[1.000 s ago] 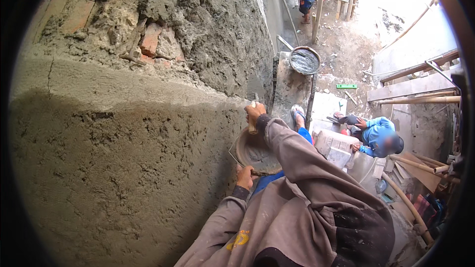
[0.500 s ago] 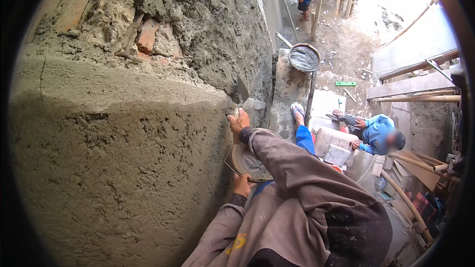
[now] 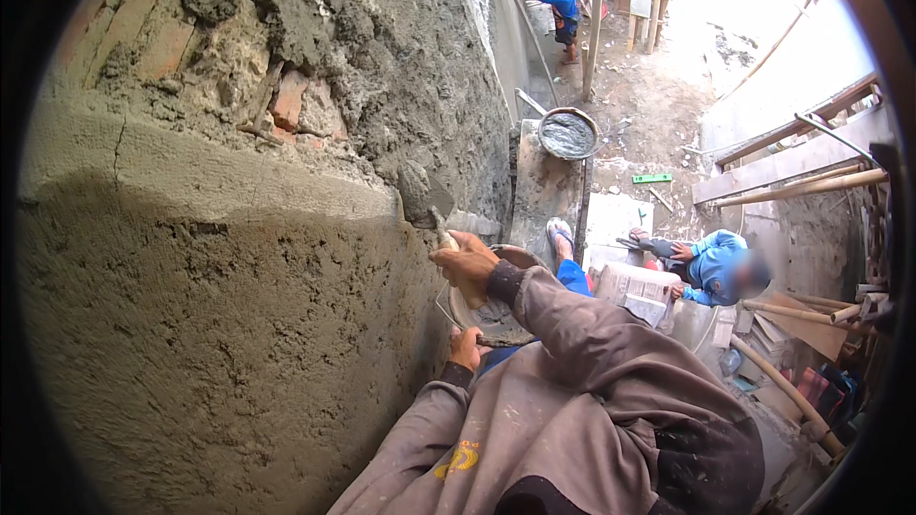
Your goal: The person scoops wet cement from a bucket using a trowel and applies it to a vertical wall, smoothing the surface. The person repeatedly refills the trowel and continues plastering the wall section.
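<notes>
Grips trowel (image 3: pixel 447 237) in right hand (image 3: pixel 466 267), with fingers wrapped tight around handle
Points blade (image 3: pixel 441 198) away from body, close to wall (image 3: pixel 239 324), near border of smoother lower plaster and rough upper coat; cannot tell whether touching
Grips near rim of bucket (image 3: pixel 504 340) in left hand (image 3: pixel 467 347), with fingers curled over rim
Carries bucket below right hand, just beside wall, with grey mortar (image 3: pixel 496 319) inside and thin wire bail on wall side
Exposed high in wall: red brick (image 3: pixel 289 100); running down pale band at left: crack (image 3: pixel 119 148)
Placed beyond, on plank (image 3: pixel 540 186): far bucket (image 3: pixel 570 136), also containing grey mortar
Lying on ground to right of plank: green level (image 3: pixel 652 178)
Seated at right, near pale sack (image 3: pixel 632 284): co-worker in light blue (image 3: pixel 716 262)
Standing at far end, with both arms raised to wall: co-worker in dark blue (image 3: pixel 563 5)
</notes>
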`<state>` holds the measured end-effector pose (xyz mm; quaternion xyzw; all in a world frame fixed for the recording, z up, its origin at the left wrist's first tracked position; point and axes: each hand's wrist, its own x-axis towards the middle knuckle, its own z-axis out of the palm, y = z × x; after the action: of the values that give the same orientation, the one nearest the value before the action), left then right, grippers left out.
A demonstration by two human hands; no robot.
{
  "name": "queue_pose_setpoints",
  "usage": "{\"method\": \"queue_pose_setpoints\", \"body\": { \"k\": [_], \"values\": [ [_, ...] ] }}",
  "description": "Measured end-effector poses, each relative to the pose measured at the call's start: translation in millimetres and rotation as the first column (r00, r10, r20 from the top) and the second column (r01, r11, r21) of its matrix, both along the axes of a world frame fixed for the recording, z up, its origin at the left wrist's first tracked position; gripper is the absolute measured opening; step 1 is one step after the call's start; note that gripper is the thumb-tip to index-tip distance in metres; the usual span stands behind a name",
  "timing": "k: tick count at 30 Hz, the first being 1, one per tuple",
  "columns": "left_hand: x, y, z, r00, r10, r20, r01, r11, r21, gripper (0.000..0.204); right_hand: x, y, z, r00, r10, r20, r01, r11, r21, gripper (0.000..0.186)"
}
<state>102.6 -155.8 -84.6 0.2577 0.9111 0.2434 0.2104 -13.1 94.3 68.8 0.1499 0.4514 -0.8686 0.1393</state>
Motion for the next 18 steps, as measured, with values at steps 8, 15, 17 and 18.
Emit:
{"method": "queue_pose_setpoints", "body": {
  "k": [8, 15, 17, 18],
  "values": [
    [-21.8, 11.8, -19.1, 0.750, 0.295, 0.592, -0.442, 0.889, 0.117, 0.052, 29.3, 65.2, -11.2, 0.994, -0.104, 0.023, 0.102, 0.992, 0.076, 0.019],
    [-38.7, 63.1, 32.4, -0.006, 0.536, 0.844, -0.883, 0.394, -0.256, 0.056, 28.2, 112.9, -53.5, 0.937, -0.320, 0.142, 0.323, 0.946, 0.004, 0.017],
    [-41.6, 71.8, 44.9, 0.011, 0.555, 0.832, -0.881, 0.399, -0.254, 0.056, 13.0, 128.2, -71.6, 0.899, -0.417, 0.133, 0.420, 0.908, 0.010, 0.014],
    [-42.4, 73.9, 48.4, -0.002, 0.562, 0.827, -0.885, 0.384, -0.263, 0.057, 1.7, 135.3, -81.4, 0.875, -0.465, 0.138, 0.467, 0.884, 0.015, 0.012]
  ]
}}
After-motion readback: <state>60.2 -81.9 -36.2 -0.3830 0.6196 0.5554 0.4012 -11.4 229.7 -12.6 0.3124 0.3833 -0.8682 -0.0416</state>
